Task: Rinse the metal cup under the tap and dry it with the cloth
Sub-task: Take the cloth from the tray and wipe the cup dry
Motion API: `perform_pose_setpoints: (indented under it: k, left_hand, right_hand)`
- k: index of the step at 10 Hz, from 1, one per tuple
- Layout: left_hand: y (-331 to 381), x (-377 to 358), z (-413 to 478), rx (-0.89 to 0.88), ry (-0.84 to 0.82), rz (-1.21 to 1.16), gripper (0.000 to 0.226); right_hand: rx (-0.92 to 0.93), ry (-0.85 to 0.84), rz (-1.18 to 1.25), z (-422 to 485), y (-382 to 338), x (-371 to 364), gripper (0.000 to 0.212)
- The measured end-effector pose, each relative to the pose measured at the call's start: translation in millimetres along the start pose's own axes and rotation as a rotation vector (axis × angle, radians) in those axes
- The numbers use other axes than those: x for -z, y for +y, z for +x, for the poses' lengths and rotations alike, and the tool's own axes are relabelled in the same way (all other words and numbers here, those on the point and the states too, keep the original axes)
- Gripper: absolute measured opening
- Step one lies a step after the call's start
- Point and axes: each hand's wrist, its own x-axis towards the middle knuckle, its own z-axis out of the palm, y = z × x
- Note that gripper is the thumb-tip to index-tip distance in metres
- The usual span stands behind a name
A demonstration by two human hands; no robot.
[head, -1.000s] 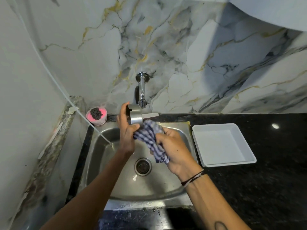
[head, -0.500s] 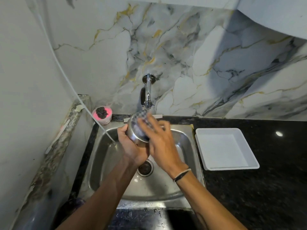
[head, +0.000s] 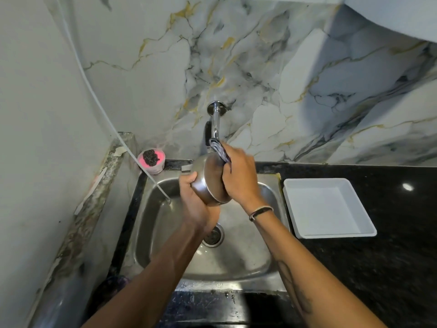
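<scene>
Head view: a person's two bare hands work over a steel sink point(head: 246, 261) set in a black speckled tabletop point(head: 378, 268).
Cup: a metal cup point(head: 208, 183) is held above the basin, just below the tap point(head: 215, 124), tilted so its mouth faces the right hand.
Left hand: the left hand point(head: 196, 202) is wrapped around the cup's outer wall and base, its grip closed on the cup.
Right hand: the right hand point(head: 241, 178) is closed on a checked blue and white cloth point(head: 218, 149), pressing it into and over the cup's rim.
Water: no stream shows from the tap.
Stage: drying looks under way; rinsing appears done.
Cup handling: likely light and rigid, with a smooth, shiny wall that could slip while wet; cradling the base and wall in the palm seems the surest hold.
Cloth handling: soft, thin and bunched, so it should fold into the cup easily.
Sink: brushed steel, rounded corners, round drain strainer at the bottom.
Wall: glossy marble pattern, white with grey and gold veins.
Tray: an empty white square tray point(head: 328, 209) sits right of the sink.
Tub: a small pink tub point(head: 151, 162) with a dark scrubber sits at the sink's far left corner.
</scene>
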Motion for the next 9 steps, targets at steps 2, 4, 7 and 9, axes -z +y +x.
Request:
perform_pose_setpoints:
  k: [2, 4, 7, 9]
  left_hand:
    - [-15.1, 13.9, 8.1, -0.099, -0.195, 0.179, 0.099]
    - [-34.8, 12.1, 37.3, -0.035, -0.193, 0.485, 0.137]
    - [-90.5, -44.8, 21.9, -0.096, -0.402, 0.599, 0.141]
    - [-126.7, -172.7, 10.6, -0.218, -0.567, 0.71, 0.133]
  right_hand:
    - [-0.638, -0.433, 0.945, -46.4, 28.3, -7.4, 0.032]
    - [-0.759, -0.347, 1.547, -57.6, 94.4, 24.7, 0.051]
    - [-0.638, 0.297, 0.927, -49.1, 226.1, 84.3, 0.047]
    - [-0.465, 0.145, 0.123, -39.1, 320.8, 115.3, 0.064]
